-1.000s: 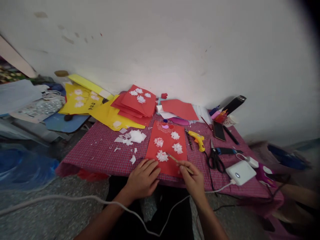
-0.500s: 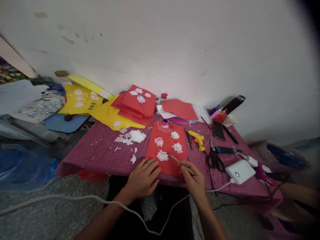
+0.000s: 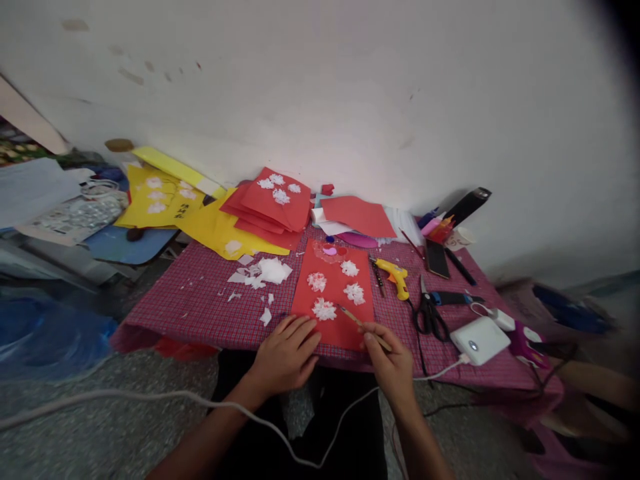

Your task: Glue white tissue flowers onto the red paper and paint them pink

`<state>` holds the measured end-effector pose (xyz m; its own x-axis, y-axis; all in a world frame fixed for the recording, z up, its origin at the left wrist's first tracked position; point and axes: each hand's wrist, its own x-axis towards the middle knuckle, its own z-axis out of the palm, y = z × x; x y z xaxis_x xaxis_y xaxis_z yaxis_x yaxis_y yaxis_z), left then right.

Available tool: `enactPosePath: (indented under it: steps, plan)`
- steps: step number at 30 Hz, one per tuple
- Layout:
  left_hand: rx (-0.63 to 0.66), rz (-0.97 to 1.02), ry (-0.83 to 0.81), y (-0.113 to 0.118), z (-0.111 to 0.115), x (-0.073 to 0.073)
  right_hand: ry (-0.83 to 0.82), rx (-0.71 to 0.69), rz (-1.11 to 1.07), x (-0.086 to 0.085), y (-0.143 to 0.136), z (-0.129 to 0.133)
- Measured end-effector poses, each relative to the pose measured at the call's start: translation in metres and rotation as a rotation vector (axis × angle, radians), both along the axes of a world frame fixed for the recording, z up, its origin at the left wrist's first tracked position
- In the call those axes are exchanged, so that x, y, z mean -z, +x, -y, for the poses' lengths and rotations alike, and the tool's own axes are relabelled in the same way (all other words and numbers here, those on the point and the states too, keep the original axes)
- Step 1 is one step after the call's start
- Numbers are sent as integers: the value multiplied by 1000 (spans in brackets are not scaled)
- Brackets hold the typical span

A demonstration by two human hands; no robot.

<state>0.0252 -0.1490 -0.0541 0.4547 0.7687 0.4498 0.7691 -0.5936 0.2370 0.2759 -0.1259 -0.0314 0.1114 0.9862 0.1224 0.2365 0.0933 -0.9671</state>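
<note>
A thin paintbrush (image 3: 354, 317) is pinched in my right hand (image 3: 393, 360), its tip close to the right side of the lowest white paper flower (image 3: 325, 309). I cannot tell whether the tip touches it. My left hand (image 3: 287, 350) lies flat, fingers stretched, on the lower left corner of the red sheet (image 3: 340, 333). Several crumpled paper flowers sit on this sheet; the left one (image 3: 317, 282) is tinged with red, while the right-hand flowers (image 3: 355, 293) look white. At the sheet's top lies a clear palette (image 3: 323, 251) with pink and red paint.
Right of the sheet lie a yellow glue gun (image 3: 395, 272), black scissors (image 3: 429, 317), a white power bank (image 3: 480, 341) and a phone (image 3: 437, 260). White paper scraps (image 3: 270, 270), red sheets (image 3: 280, 213) and yellow sheets (image 3: 215, 230) are to the left. A white cable (image 3: 200, 400) crosses my lap.
The brush tip has shifted very slightly to the right, with my right hand moving a little the same way. My left hand stays on the sheet.
</note>
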Motion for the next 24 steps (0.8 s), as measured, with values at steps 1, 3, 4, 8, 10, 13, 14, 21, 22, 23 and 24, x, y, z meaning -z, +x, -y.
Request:
enactPosePath:
  steps: [1,3,4,8,10,13,14,21,22,23,24]
  plan:
    - [0,0,0,0,0,0,-3,-1,0,0,1,2]
    - [-1,1,-1,0,0,1,-12,-18,12,1,2,5]
    - [-1,1,-2,0,0,2,-17,-26,21,1,3,6]
    - [1,6,6,0,0,3,-9,-6,37,3,3,9]
    - [-3,12,14,0,0,2,-1,13,34,2,3,10]
    - [-10,12,16,1,0,0,-3,-7,39,1,1,10]
    - [-10,7,13,1,0,-1,-4,-21,47,1,0,10]
    - [2,2,6,0,0,-2,8,-7,51,4,2,11]
    - [1,3,6,0,0,-2,13,-10,38,5,2,12]
    - [0,3,5,0,0,-2,18,-16,31,6,1,13]
    - [0,2,4,0,0,-2,23,-24,31,7,1,14]
